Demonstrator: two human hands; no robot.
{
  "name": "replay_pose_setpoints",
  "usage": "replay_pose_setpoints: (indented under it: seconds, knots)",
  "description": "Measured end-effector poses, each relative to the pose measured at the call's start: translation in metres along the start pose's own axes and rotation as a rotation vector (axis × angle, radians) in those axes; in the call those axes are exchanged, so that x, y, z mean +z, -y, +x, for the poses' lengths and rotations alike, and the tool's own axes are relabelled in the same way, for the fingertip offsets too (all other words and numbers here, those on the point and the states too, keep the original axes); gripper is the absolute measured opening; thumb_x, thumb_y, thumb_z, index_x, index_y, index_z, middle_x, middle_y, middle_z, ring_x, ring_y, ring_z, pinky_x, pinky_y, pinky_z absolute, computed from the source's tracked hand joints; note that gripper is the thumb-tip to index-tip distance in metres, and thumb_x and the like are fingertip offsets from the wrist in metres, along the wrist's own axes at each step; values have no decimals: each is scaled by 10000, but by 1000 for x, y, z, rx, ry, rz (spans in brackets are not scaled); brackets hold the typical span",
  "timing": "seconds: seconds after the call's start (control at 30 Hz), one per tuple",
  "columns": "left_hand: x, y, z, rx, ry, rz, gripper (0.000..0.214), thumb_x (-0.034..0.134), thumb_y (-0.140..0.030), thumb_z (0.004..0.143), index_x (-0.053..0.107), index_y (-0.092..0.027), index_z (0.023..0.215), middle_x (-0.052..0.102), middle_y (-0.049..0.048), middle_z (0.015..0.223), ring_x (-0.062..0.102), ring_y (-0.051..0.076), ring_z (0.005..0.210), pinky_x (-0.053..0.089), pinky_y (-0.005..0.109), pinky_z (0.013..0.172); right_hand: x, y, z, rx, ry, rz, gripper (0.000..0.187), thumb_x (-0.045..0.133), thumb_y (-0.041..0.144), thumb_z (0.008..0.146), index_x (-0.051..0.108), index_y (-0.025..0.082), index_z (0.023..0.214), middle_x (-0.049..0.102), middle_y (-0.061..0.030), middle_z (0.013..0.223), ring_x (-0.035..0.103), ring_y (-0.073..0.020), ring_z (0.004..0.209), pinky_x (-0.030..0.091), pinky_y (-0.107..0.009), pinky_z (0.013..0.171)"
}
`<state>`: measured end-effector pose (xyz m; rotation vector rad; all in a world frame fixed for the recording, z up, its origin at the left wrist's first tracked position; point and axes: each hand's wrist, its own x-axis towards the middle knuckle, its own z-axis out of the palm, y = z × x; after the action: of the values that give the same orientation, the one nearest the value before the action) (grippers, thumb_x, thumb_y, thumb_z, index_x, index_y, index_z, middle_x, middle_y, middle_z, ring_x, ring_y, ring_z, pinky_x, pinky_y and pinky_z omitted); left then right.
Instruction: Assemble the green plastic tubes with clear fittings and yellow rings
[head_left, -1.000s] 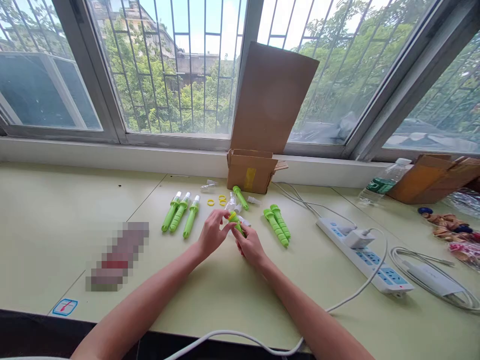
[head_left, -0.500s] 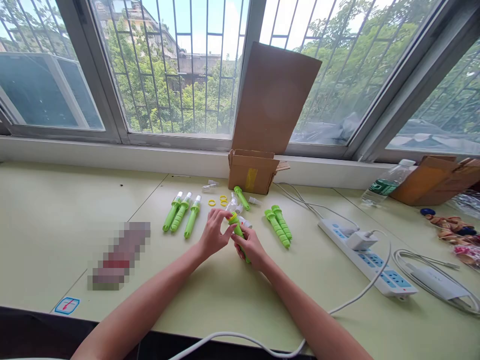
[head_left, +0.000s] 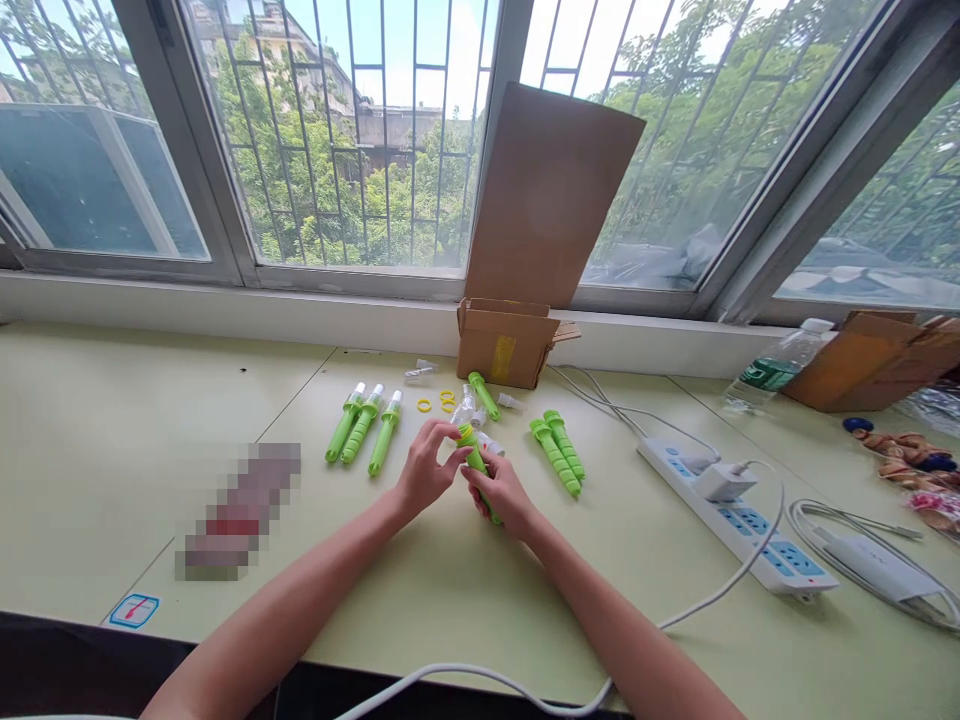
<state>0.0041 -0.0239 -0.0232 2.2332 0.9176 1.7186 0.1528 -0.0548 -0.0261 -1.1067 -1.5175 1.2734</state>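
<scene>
My right hand (head_left: 504,495) is wrapped round the lower part of a green ribbed handle (head_left: 472,449) held over the table. My left hand (head_left: 424,468) pinches the top end of that same handle, where a yellow ring seems to sit. Three green handles with clear caps (head_left: 363,434) lie in a row to the left. Two plain green ribbed handles (head_left: 556,452) lie to the right. Behind my hands are loose yellow rings (head_left: 423,405), a single green handle (head_left: 481,394) and small clear caps (head_left: 418,372).
A small open cardboard box (head_left: 504,342) stands by the windowsill with a cardboard sheet behind it. A white power strip (head_left: 757,523) with cables lies on the right. A water bottle (head_left: 772,370) and another carton are at the far right. A white cable runs along the near edge.
My right hand has slid slightly down the green handle, so more of its lower end shows under the palm. Both hands stay in the same spot.
</scene>
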Motion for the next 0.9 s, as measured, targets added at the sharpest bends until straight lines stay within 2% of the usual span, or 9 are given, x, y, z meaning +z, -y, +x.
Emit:
replay_pose_setpoints:
  seconds: [0.07, 0.17, 0.3, 0.67, 0.9]
  knots:
    - [0, 0, -1, 21, -29, 14, 155, 621, -203, 814, 506, -214, 917, 575, 44, 926, 585, 173, 887, 509, 333, 792, 0, -1, 0, -14, -27, -68, 239, 528, 423, 817, 519, 195, 890, 477, 72, 493, 432, -99, 323, 338, -211, 322]
    - [0, 0, -1, 64, -61, 68, 151, 633, -207, 807, 511, -216, 895, 592, 39, 907, 588, 179, 879, 508, 344, 790, -1, -3, 1, -96, -133, -233, 240, 533, 424, 816, 545, 193, 883, 503, 44, 564, 478, -113, 391, 392, -235, 382]
    - [0, 1, -1, 89, -59, 144, 161, 642, -227, 805, 506, -216, 888, 617, 32, 877, 589, 187, 860, 495, 360, 786, -2, -5, 2, -190, -215, -382, 223, 529, 408, 821, 569, 189, 824, 512, 21, 610, 458, -114, 460, 395, -243, 443]
    - [0, 1, 2, 49, -6, 190, 160, 641, -256, 805, 512, -211, 889, 639, 31, 889, 598, 196, 880, 456, 370, 824, -2, -6, 3, -141, -234, -269, 281, 554, 470, 791, 603, 195, 827, 491, 10, 544, 427, -138, 470, 352, -255, 432]
    - [0, 3, 3, 32, 11, 165, 158, 641, -253, 800, 519, -210, 891, 637, 28, 892, 599, 189, 894, 463, 361, 830, -1, -4, 2, -114, -206, -229, 258, 566, 458, 793, 575, 200, 797, 465, 30, 514, 394, -116, 414, 340, -248, 398]
